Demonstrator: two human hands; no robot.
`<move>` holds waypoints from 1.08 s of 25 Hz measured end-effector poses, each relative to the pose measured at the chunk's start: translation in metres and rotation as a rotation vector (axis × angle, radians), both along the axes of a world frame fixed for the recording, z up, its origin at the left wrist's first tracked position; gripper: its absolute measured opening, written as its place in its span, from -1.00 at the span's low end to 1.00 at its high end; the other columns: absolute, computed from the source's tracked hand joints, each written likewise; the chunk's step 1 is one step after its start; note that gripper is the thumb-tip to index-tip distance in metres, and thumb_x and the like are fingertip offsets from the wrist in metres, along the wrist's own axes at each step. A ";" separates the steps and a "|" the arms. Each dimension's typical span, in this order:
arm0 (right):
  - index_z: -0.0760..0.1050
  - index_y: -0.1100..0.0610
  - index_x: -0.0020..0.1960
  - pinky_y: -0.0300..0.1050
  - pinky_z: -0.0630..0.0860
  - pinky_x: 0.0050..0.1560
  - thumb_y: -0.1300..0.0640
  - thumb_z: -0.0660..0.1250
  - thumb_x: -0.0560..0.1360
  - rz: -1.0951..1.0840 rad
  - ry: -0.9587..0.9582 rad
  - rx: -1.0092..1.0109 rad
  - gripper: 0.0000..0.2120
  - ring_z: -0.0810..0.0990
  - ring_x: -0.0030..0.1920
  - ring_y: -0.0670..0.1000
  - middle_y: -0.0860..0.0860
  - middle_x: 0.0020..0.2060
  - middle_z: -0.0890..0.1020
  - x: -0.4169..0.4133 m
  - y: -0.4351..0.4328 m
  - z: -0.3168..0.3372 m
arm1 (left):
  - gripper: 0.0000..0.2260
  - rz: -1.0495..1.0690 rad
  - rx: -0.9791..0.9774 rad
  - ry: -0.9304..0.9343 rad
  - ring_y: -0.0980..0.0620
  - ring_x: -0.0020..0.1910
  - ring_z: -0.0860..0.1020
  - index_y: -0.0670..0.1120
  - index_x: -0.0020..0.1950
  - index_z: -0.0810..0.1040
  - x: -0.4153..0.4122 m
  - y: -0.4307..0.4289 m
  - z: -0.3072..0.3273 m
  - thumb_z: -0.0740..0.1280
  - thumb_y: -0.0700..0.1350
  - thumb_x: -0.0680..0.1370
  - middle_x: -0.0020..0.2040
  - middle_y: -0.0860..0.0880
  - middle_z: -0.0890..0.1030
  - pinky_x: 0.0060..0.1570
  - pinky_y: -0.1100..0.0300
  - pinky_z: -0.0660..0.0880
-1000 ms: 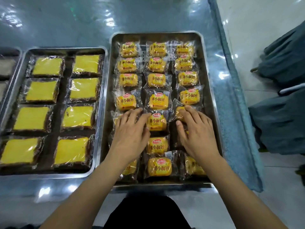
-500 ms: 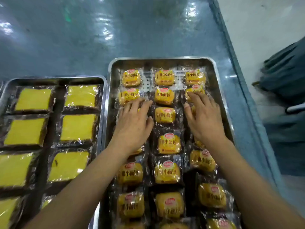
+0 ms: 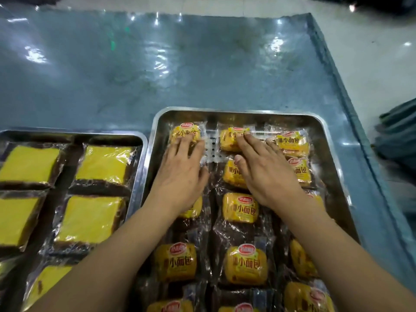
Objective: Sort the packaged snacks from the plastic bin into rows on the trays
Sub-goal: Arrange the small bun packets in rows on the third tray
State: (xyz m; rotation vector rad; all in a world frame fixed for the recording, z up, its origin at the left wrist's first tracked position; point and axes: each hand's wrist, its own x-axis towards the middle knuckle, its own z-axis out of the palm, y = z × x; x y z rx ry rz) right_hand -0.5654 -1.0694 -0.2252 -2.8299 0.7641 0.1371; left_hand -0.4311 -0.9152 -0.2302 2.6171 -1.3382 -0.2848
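Both hands lie flat with straight fingers on the small bread packs in the right tray (image 3: 333,140) — neither one pinches anything. The left hand (image 3: 180,174) rests its fingertips on the far-left pack (image 3: 185,131). The right hand (image 3: 267,174) touches the far-middle pack (image 3: 231,140), thumb on the pack just behind it. The packs sit in three rows. The left tray (image 3: 137,176) holds bigger yellow cake slices (image 3: 105,164) — on a blue table (image 3: 202,70).

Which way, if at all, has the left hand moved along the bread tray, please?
Yes. The left hand has slid toward the tray's far rim, now touching the far-row packet.
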 end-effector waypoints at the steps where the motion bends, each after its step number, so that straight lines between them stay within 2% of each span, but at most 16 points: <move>1: -0.10 -0.04 0.64 -0.06 -0.19 0.57 -0.19 -0.21 0.68 0.011 0.001 -0.001 -0.43 0.00 0.61 -0.02 -0.02 0.63 -0.02 0.003 0.003 -0.001 | -0.43 -0.008 0.008 0.001 -0.10 0.59 0.00 0.05 0.61 0.06 0.001 0.001 -0.001 0.17 0.10 0.64 0.60 -0.05 0.03 0.54 -0.05 0.01; 3: -0.12 -0.04 0.64 -0.07 -0.20 0.55 -0.20 -0.19 0.68 0.027 0.004 -0.005 -0.43 -0.01 0.61 -0.02 -0.03 0.63 -0.03 0.005 0.006 -0.001 | -0.43 -0.016 0.019 -0.001 -0.10 0.59 0.00 0.06 0.61 0.05 0.002 0.002 -0.003 0.17 0.11 0.64 0.60 -0.04 0.02 0.57 -0.08 0.05; 5: -0.04 -0.04 0.64 -0.02 -0.12 0.56 -0.20 -0.16 0.68 -0.021 -0.014 -0.045 -0.43 0.07 0.60 0.02 -0.01 0.62 0.08 0.000 0.004 0.002 | -0.46 -0.019 0.005 0.004 -0.10 0.58 0.05 0.07 0.59 0.10 0.004 0.004 -0.002 0.17 0.09 0.64 0.60 -0.04 0.08 0.56 -0.10 0.09; 7: 0.13 0.00 0.60 0.06 0.08 0.55 -0.18 -0.08 0.67 -0.193 -0.064 -0.129 -0.44 0.23 0.54 0.08 0.03 0.56 0.27 -0.019 -0.005 0.005 | -0.49 -0.023 -0.014 0.008 -0.11 0.57 0.09 0.07 0.57 0.16 0.003 0.008 0.000 0.19 0.07 0.63 0.59 -0.04 0.13 0.53 -0.10 0.10; 9: 0.33 0.04 0.49 0.11 0.25 0.45 -0.13 -0.01 0.67 -0.332 -0.121 -0.206 -0.53 0.39 0.41 0.14 0.07 0.43 0.45 -0.040 -0.017 0.006 | -0.51 -0.011 -0.035 -0.015 -0.14 0.54 0.15 0.06 0.55 0.23 -0.004 0.017 0.005 0.23 0.02 0.62 0.56 -0.08 0.21 0.51 -0.10 0.14; 11: 0.42 0.06 0.41 0.11 0.29 0.39 -0.09 -0.02 0.68 -0.357 -0.106 -0.228 -0.56 0.48 0.32 0.15 0.07 0.36 0.53 -0.053 -0.022 0.000 | -0.53 0.029 -0.062 -0.014 -0.15 0.47 0.24 0.03 0.51 0.32 -0.017 0.029 0.013 0.26 -0.03 0.59 0.49 -0.10 0.31 0.45 -0.12 0.25; 14: 0.39 0.07 0.48 0.13 0.24 0.50 -0.10 -0.07 0.65 -0.317 -0.081 -0.196 -0.47 0.45 0.40 0.12 0.06 0.45 0.47 -0.056 -0.023 -0.012 | -0.56 0.060 -0.043 0.010 -0.11 0.42 0.28 0.02 0.48 0.37 -0.035 0.045 0.021 0.19 0.01 0.59 0.46 -0.08 0.34 0.40 -0.08 0.33; 18: 0.36 0.04 0.50 0.16 0.14 0.55 -0.10 -0.05 0.64 -0.285 -0.107 -0.179 -0.48 0.39 0.45 0.08 0.03 0.46 0.44 -0.054 -0.014 0.002 | -0.53 0.005 0.005 -0.008 -0.07 0.50 0.24 0.02 0.54 0.31 -0.044 0.054 0.011 0.10 0.09 0.63 0.52 -0.06 0.31 0.47 -0.01 0.18; 20: 0.32 -0.01 0.52 0.12 0.18 0.51 -0.10 -0.02 0.66 -0.187 -0.125 -0.109 -0.52 0.38 0.44 0.06 0.02 0.47 0.43 -0.055 0.009 0.009 | -0.53 -0.002 0.021 -0.022 -0.06 0.56 0.19 0.04 0.56 0.28 -0.046 0.058 0.005 0.02 0.13 0.67 0.56 -0.04 0.28 0.52 -0.02 0.09; 23: 0.23 -0.11 0.55 0.05 0.16 0.50 -0.18 -0.10 0.66 -0.045 -0.048 -0.007 -0.50 0.33 0.46 0.00 -0.06 0.49 0.38 -0.056 0.050 0.009 | -0.49 0.000 0.053 -0.026 0.01 0.60 0.03 0.09 0.60 0.15 -0.049 0.062 0.001 -0.08 0.19 0.66 0.62 0.04 0.15 0.54 0.00 -0.01; 25: 0.13 -0.16 0.58 -0.01 0.02 0.51 -0.23 -0.15 0.65 -0.014 -0.015 0.001 -0.47 0.25 0.52 -0.03 -0.10 0.55 0.27 -0.055 0.058 0.005 | -0.48 -0.001 0.060 0.018 0.06 0.61 -0.16 0.12 0.63 0.01 -0.047 0.060 -0.002 -0.11 0.21 0.67 0.64 0.08 -0.03 0.57 0.01 -0.08; 27: 0.07 -0.18 0.60 -0.08 -0.10 0.51 -0.24 -0.15 0.65 -0.001 -0.020 -0.002 -0.47 0.18 0.55 -0.05 -0.11 0.59 0.18 -0.053 0.056 0.002 | -0.42 -0.011 0.059 0.053 0.09 0.59 -0.26 0.12 0.63 -0.05 -0.041 0.059 -0.003 -0.11 0.25 0.62 0.64 0.11 -0.12 0.59 -0.01 -0.08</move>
